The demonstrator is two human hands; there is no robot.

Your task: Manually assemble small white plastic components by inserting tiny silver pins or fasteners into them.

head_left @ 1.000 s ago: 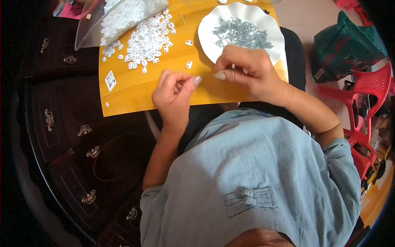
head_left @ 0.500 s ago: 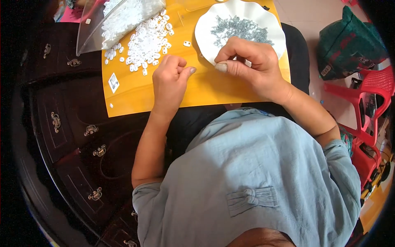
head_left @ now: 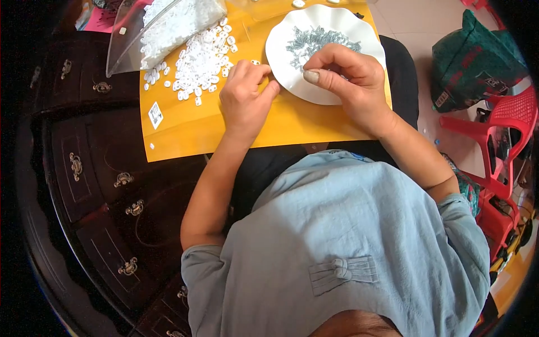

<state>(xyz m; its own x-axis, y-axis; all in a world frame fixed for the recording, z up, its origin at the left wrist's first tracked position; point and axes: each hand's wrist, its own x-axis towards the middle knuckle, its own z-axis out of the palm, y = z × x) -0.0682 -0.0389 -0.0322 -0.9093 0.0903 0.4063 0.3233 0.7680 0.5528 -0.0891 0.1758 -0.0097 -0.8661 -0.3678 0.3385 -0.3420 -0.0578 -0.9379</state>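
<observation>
My right hand [head_left: 356, 84] hovers above the white scalloped plate [head_left: 330, 100], thumb and forefinger pinched. Whatever sits between those fingertips is too small to make out. In the plate lies a heap of thin grey pieces [head_left: 320, 42], which look like tiny springs. Beside the plate's left rim is my left hand [head_left: 247, 101], its fingers curled and the thumb near the forefinger; anything in it is hidden. Further left, a pile of small white oval pieces with holes [head_left: 203, 62] is spread out before a clear plastic bag [head_left: 124, 48] of more white pieces.
The yellow board [head_left: 196, 137] carries the plate and pieces. A printed white label [head_left: 155, 115] lies at its left. Dark wooden drawers [head_left: 90, 180] stand along the left. On the right are a red plastic chair [head_left: 469, 124] and a dark green bag [head_left: 474, 64].
My left hand has moved right and slightly up, to the plate's rim. My right hand has shifted slightly right, still pinched.
</observation>
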